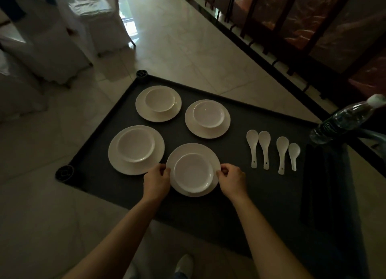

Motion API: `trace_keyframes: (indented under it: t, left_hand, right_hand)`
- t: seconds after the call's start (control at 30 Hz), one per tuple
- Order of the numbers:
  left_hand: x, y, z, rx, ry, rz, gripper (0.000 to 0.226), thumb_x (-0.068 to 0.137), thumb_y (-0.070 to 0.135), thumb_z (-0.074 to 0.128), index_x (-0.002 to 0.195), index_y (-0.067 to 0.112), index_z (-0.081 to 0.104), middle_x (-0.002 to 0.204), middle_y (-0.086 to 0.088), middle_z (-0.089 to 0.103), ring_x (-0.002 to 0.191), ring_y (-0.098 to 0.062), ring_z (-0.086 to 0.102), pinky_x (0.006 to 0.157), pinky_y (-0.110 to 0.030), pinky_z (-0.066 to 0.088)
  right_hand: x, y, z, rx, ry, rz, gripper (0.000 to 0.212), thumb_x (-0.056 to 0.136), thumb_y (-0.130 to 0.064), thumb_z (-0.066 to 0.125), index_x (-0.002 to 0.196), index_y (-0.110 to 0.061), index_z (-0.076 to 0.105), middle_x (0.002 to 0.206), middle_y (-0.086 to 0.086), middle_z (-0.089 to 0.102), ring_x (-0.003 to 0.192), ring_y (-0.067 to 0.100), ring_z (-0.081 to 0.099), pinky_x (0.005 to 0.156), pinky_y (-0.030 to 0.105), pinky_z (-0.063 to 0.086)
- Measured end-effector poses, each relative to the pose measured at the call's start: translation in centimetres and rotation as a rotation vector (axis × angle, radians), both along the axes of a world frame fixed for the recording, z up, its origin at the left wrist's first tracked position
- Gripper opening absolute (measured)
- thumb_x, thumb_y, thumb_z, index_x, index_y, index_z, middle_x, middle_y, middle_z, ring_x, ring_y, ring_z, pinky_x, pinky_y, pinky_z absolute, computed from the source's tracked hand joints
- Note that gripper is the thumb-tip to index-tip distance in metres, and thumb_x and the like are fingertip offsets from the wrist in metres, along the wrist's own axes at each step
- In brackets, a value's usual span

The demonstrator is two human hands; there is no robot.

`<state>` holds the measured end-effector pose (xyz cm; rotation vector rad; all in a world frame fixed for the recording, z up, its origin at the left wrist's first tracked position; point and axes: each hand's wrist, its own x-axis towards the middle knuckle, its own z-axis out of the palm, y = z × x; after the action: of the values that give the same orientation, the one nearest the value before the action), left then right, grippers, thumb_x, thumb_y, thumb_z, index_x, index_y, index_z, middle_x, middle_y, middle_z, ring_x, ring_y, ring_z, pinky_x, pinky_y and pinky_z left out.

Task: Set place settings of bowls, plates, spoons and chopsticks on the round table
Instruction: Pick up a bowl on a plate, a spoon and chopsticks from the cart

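Several white plates, each with a white bowl on it, rest on a dark cart tray. The nearest plate carries a bowl. My left hand pinches this plate's left rim and my right hand pinches its right rim. Other plates with bowls sit to the left, far left and far middle. Several white ceramic spoons lie side by side to the right, bowls pointing away. No chopsticks or round table are in view.
A plastic water bottle stands at the tray's right corner beside a folded dark cloth. White-covered chairs stand at the far left on the tiled floor. A dark wooden screen runs along the right. My shoe shows below.
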<state>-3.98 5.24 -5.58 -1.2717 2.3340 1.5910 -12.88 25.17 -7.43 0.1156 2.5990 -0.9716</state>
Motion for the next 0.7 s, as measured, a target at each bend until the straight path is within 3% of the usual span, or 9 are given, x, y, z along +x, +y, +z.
trace_keyframes:
  t: [0.17, 0.3, 0.53, 0.7]
  left_hand:
    - [-1.0, 0.8, 1.2, 0.080, 0.101, -0.041, 0.006, 0.095, 0.033, 0.057, 0.100, 0.031, 0.056, 0.096, 0.006, 0.063, 0.088, -0.009, 0.064, 0.070, -0.026, 0.053]
    - [-2.1, 1.7, 2.6, 0.157, 0.170, -0.127, 0.020, 0.095, 0.042, 0.054, 0.108, 0.027, 0.054, 0.102, 0.000, 0.064, 0.089, -0.016, 0.068, 0.068, -0.033, 0.057]
    - [-3.6, 5.6, 3.6, 0.334, 0.235, -0.283, 0.017, 0.092, 0.046, 0.056, 0.105, 0.035, 0.053, 0.109, -0.003, 0.065, 0.091, -0.022, 0.071, 0.067, -0.038, 0.059]
    - [-4.6, 8.6, 3.7, 0.408, 0.248, -0.379, 0.009, 0.093, 0.042, 0.055, 0.103, 0.043, 0.056, 0.110, -0.003, 0.066, 0.090, -0.022, 0.072, 0.065, -0.037, 0.060]
  right_hand:
    - [0.3, 1.6, 1.8, -0.067, 0.058, -0.059, 0.025, 0.094, -0.020, 0.062, 0.120, -0.020, 0.064, 0.099, -0.008, 0.065, 0.074, -0.003, 0.050, 0.060, 0.011, 0.036]
    - [0.8, 3.2, 3.4, -0.132, 0.112, -0.141, 0.023, 0.094, -0.021, 0.063, 0.118, -0.021, 0.065, 0.079, -0.024, 0.050, 0.071, -0.009, 0.048, 0.058, 0.011, 0.036]
    - [3.2, 8.0, 6.1, -0.187, 0.168, -0.282, 0.017, 0.095, -0.023, 0.061, 0.111, -0.026, 0.066, 0.091, -0.017, 0.063, 0.085, -0.002, 0.061, 0.064, 0.011, 0.042]
    - [5.2, 11.8, 6.6, -0.192, 0.197, -0.349, 0.013, 0.096, -0.025, 0.060, 0.106, -0.030, 0.066, 0.081, -0.023, 0.058, 0.076, -0.010, 0.056, 0.060, 0.010, 0.041]
